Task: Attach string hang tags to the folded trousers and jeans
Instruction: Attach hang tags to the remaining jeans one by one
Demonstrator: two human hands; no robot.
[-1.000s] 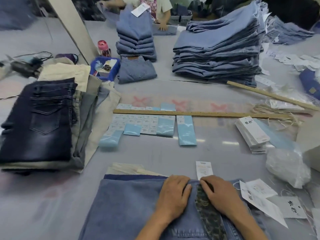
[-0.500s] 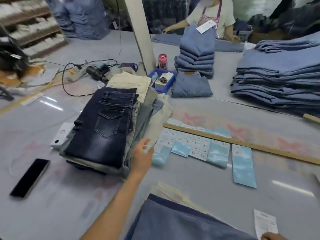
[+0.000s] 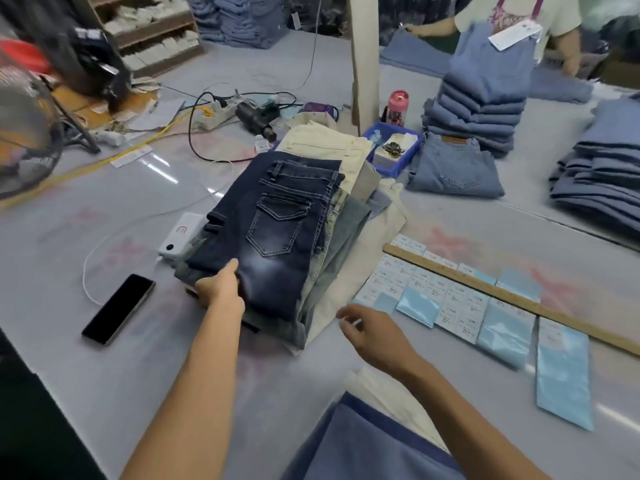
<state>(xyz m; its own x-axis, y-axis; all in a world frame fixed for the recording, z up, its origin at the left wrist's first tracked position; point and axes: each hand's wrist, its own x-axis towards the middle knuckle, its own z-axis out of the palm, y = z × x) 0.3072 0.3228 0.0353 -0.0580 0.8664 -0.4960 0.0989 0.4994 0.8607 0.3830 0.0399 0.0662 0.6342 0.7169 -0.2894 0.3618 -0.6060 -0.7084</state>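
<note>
Dark blue folded jeans (image 3: 277, 233) top a mixed stack of grey and beige trousers (image 3: 349, 216) in the middle of the table. My left hand (image 3: 221, 285) grips the near left corner of the dark jeans, thumb on top. My right hand (image 3: 370, 332) hovers with fingers spread just right of the stack's near edge, holding nothing. Light blue folded jeans (image 3: 374, 441) lie at the bottom edge over a beige pair (image 3: 388, 393). Rows of white and pale blue labels (image 3: 450, 299) lie beside a wooden ruler (image 3: 512, 299).
A black phone (image 3: 119, 308) and a white power bank (image 3: 181, 237) lie left of the stack. A blue tray (image 3: 384, 164), a pink bottle (image 3: 397, 107), a power strip and cables sit behind. Blue jeans piles (image 3: 481, 112) stand far right, where another person works.
My view swung left from the light blue jeans to the stack. My left hand reached out and took hold of the dark jeans' corner; my right hand left the light jeans and came over.
</note>
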